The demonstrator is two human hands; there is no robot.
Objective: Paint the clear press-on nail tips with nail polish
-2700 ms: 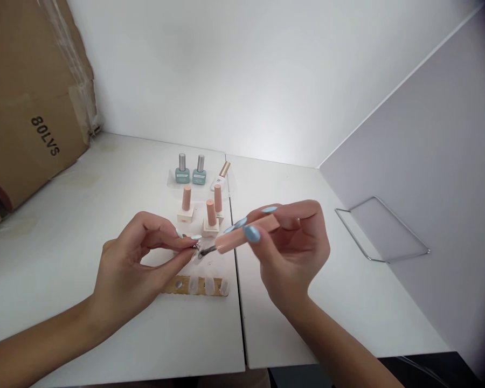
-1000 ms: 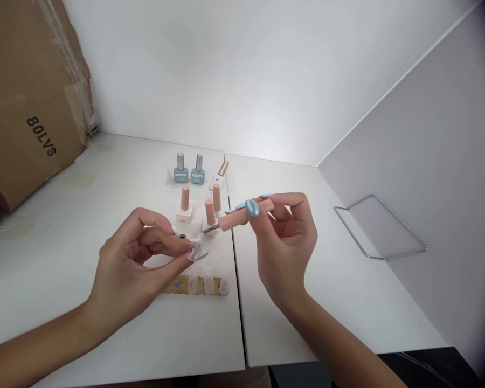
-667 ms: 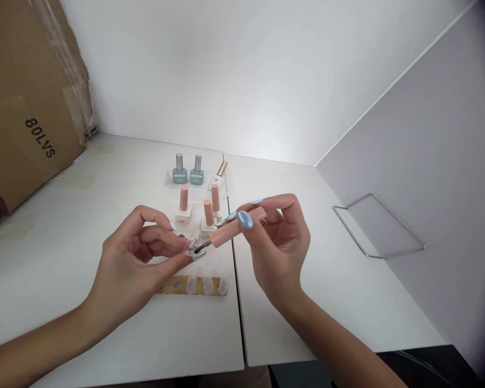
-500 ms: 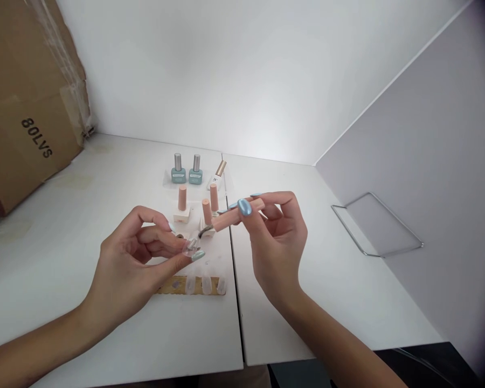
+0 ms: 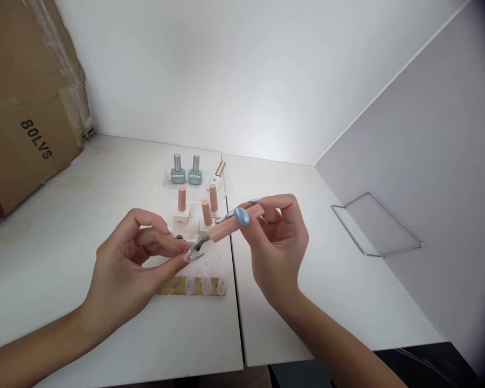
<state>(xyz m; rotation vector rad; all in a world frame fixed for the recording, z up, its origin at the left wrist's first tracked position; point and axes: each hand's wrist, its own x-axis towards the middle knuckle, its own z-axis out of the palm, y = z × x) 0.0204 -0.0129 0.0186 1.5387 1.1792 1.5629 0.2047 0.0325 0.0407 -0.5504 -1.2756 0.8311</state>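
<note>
My left hand (image 5: 131, 261) pinches a small clear false nail tip (image 5: 190, 252) between thumb and fingertips, above the white table. My right hand (image 5: 275, 242) grips a peach-coloured polish brush cap (image 5: 226, 224), its dark brush end touching the nail tip. Below the hands lies a tan strip (image 5: 194, 285) with several clear nail tips stuck on it. An open polish bottle (image 5: 179, 237) sits partly hidden behind my left fingers.
Three peach-capped bottles (image 5: 181, 205) and two teal bottles (image 5: 177, 171) stand behind the hands, with a white tube (image 5: 217, 175) lying beside them. A cardboard box (image 5: 28, 102) fills the far left. A wire frame (image 5: 375, 226) leans on the right wall. A seam (image 5: 232, 269) splits the table.
The brush lifted away from the nail tip and came back down onto it, more than once. My left hand kept its pinch and barely moved.
</note>
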